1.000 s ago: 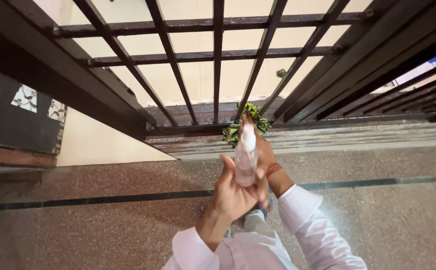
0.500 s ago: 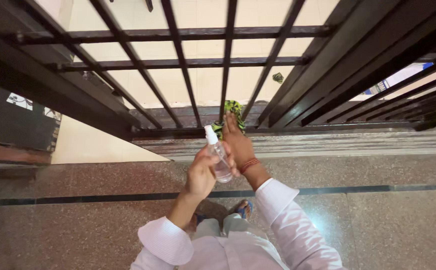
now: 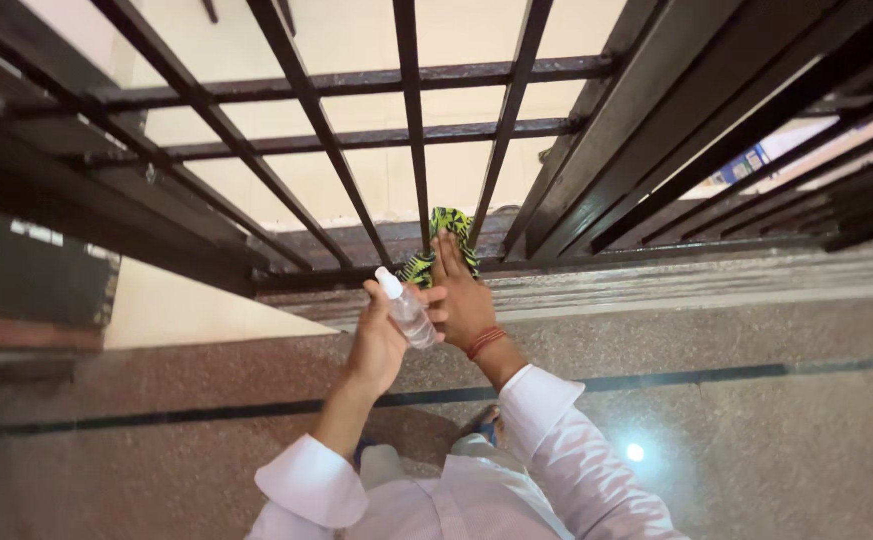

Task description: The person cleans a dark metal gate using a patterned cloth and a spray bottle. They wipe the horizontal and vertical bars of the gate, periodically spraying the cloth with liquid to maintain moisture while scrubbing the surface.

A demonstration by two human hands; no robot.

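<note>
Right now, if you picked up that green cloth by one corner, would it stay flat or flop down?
Probably flop. The cloth lies bunched and wrinkled under the right hand at the foot of the gate, so it looks soft, not stiff. It also seems thin and light, likely to slide along the bar when pushed rather than roll.

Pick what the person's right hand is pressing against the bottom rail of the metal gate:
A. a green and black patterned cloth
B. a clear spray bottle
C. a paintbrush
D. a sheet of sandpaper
A: the right hand lies flat on the green and black patterned cloth at the gate's bottom rail, while the left hand holds the small clear spray bottle.
</note>
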